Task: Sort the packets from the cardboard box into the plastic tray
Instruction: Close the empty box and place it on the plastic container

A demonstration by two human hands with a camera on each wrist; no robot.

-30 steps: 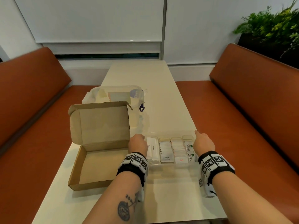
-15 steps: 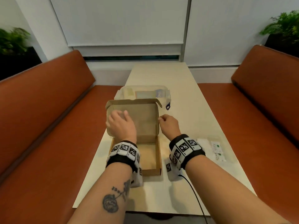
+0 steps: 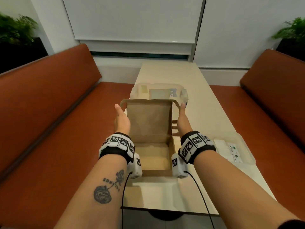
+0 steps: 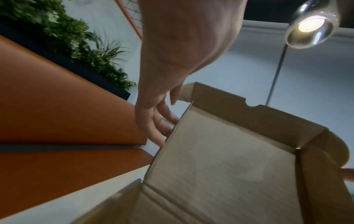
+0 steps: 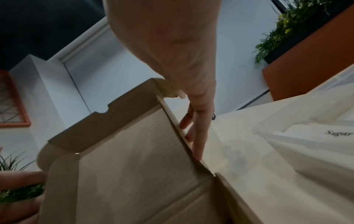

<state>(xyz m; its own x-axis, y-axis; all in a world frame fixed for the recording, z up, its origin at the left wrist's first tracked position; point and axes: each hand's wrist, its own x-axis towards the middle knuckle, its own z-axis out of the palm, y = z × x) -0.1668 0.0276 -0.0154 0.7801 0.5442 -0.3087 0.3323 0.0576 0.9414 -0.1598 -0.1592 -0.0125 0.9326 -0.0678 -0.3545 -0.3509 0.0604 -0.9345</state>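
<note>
Cardboard box (image 3: 149, 156) empty on desk (image 3: 194, 103) — left hand (image 3: 121, 120) and right hand (image 3: 181, 120) flank its raised lid, fingers (image 4: 162, 121) straight, extended.

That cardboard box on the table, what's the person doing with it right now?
The person has a hand on each side of the cardboard box's raised lid: left hand at its left edge, right hand at its right edge, fingers straight. The box looks empty. The packets lie in the plastic tray to its right, so the sorting appears done.
</note>
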